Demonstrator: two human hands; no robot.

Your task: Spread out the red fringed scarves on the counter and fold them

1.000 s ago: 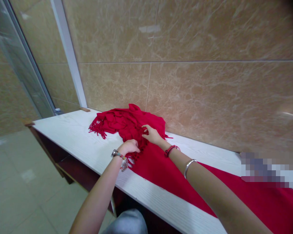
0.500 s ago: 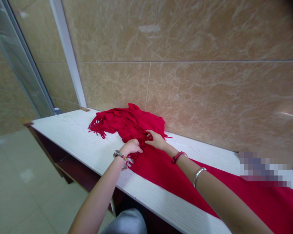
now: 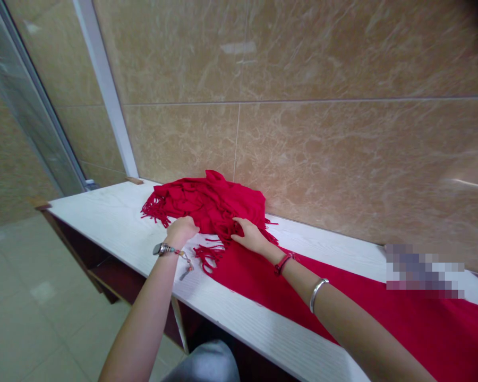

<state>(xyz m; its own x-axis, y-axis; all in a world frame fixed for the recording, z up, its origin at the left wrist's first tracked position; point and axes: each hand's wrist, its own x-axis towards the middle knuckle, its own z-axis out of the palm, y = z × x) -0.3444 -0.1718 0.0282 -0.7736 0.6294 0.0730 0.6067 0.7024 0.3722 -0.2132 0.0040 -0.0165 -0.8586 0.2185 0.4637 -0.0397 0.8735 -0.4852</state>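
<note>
A bunched red fringed scarf (image 3: pixel 223 193) lies in a heap against the wall. From it a smooth, flat length of red cloth (image 3: pixel 258 281) runs right along the table; whether it is one piece with the heap I cannot tell. Tassels (image 3: pixel 209 254) spread out at the flat cloth's left end. My left hand (image 3: pixel 183 229), with bracelets at the wrist, is closed at the heap's front edge, its fingertips on the scarf. My right hand (image 3: pixel 249 235) rests where heap and flat cloth meet, fingers curved over the fringe and thumb apart from them.
The white table (image 3: pixel 95 212) has open shelves (image 3: pixel 115 276) underneath. A marbled tile wall (image 3: pixel 322 159) rises directly behind it. A small wooden block (image 3: pixel 134 181) sits at the back left, and a blurred-out object (image 3: pixel 422 268) lies at the right.
My left hand has moved left, away from the tassels, to the heap's front edge, uncovering the tassels. My right hand has shifted slightly down and stays by the fringe.
</note>
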